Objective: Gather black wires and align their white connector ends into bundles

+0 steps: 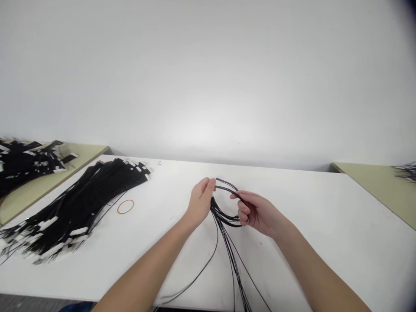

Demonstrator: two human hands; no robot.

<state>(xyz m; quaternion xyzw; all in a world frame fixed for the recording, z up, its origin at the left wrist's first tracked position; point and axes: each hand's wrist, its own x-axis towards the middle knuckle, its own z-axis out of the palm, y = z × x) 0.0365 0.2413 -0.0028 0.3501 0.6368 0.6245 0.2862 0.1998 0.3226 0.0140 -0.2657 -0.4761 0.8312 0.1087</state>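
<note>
Behind everything, a plain white wall (pixel 208 86). Below, a white tabletop (pixel 325 225), with a pale green left side table (pixel 92 151) and a matching right side table (pixel 367 177). On the tabletop's left part, a big pile of black cables (pixel 84 195) with white ends. On the left side table, another dark pile (pixel 29 162); on the right one, a few thin wires (pixel 408 171).

Around the tabletop's middle, a cable bundle (pixel 228 242): looped between both hands, with loose strands trailing down from beneath the left grip toward the near edge. In the left hand (pixel 202 197), the gathered side of the loop, pinched under the thumb. In the right hand (pixel 258 212), the loop's far right bend, held within curled fingers. Just beside the big pile, an orange ring (pixel 125 213). Near the back edge, small handwritten marks (pixel 159 163).
</note>
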